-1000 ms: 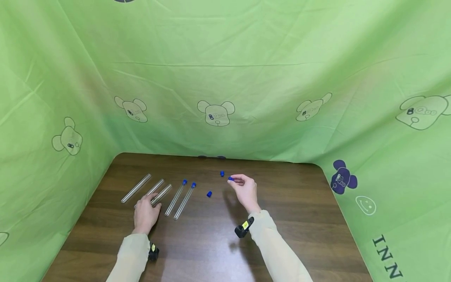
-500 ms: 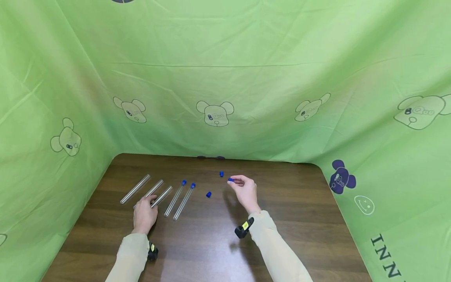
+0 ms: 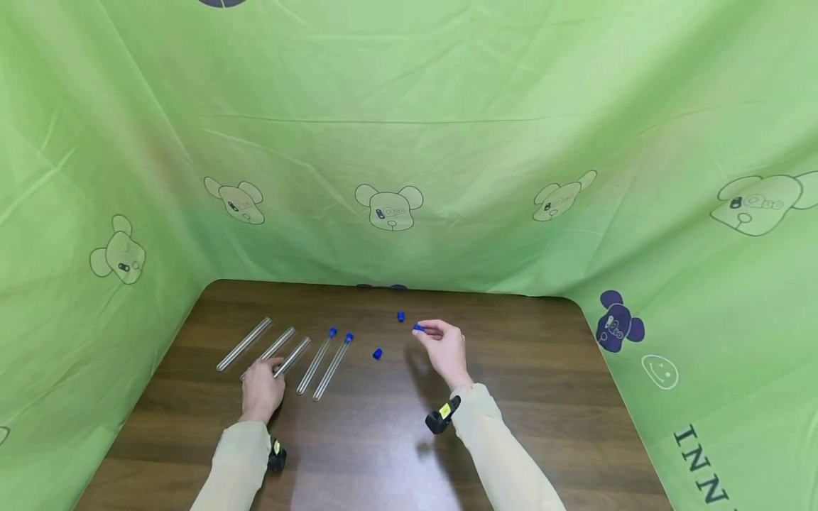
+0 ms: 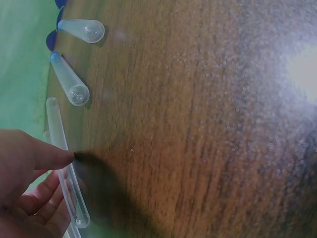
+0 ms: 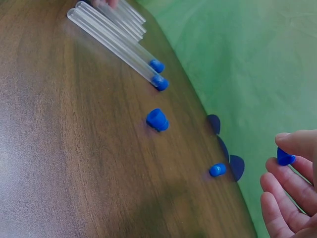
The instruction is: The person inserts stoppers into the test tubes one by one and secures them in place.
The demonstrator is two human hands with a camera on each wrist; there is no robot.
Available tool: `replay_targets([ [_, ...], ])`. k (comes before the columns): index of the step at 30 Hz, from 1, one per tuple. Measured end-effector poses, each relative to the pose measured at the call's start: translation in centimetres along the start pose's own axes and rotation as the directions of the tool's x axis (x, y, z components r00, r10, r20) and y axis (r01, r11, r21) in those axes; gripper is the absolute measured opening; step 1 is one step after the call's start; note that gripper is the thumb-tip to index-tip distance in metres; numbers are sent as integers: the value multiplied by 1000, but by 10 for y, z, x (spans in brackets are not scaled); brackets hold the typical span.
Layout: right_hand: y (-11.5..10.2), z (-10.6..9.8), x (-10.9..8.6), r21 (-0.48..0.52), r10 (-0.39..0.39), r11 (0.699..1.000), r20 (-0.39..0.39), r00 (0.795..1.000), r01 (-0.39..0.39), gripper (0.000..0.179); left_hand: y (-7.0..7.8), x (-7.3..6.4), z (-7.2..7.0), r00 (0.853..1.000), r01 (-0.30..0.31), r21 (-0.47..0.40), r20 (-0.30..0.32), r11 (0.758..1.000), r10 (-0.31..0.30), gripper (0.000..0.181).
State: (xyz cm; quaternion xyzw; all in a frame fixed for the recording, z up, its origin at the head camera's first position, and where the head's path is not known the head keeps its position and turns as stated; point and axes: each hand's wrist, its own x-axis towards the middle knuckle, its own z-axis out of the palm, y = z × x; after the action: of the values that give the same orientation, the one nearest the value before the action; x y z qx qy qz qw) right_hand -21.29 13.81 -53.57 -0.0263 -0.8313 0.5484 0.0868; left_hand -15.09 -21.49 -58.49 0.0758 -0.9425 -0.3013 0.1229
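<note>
The left hand [image 3: 263,389] pinched a long see-through tube with a round end [image 3: 292,356]. The left wrist view showed thumb and fingers on both sides; the head view hid most of that. The right hand [image 3: 445,353] had a small blue hollow cap [image 5: 286,156] clamped between thumb and finger; only the right wrist view showed its hole. The brown wooden table [image 3: 543,355] met green cloth [image 3: 447,241] at its back edge and stretched wide between both arms.
</note>
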Motion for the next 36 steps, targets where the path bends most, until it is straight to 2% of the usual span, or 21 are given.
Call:
replay_targets([
  [6, 2, 1, 1, -3, 0, 1000, -7, 1000, 0, 17, 0, 1, 0, 1000, 23, 3, 8, 1000, -23, 28],
  [13, 3, 2, 0, 3, -7, 1000, -12, 1000, 7, 16, 4, 2, -3, 997, 62, -12, 44, 998, -62, 27],
  [18, 3, 2, -1, 2, 5, 1000, -5, 1000, -5, 16, 6, 2, -4, 996, 62, -15, 58, 998, -61, 28],
  [27, 2, 2, -2, 8, 5, 1000, -12, 1000, -5, 16, 8, 3, -7, 999, 25, -32, 45, 999, -23, 28],
  [36, 4, 3, -3, 20, 10, 1000, -1, 1000, -10, 17, 9, 6, -6, 998, 42, -58, 45, 997, -40, 30],
])
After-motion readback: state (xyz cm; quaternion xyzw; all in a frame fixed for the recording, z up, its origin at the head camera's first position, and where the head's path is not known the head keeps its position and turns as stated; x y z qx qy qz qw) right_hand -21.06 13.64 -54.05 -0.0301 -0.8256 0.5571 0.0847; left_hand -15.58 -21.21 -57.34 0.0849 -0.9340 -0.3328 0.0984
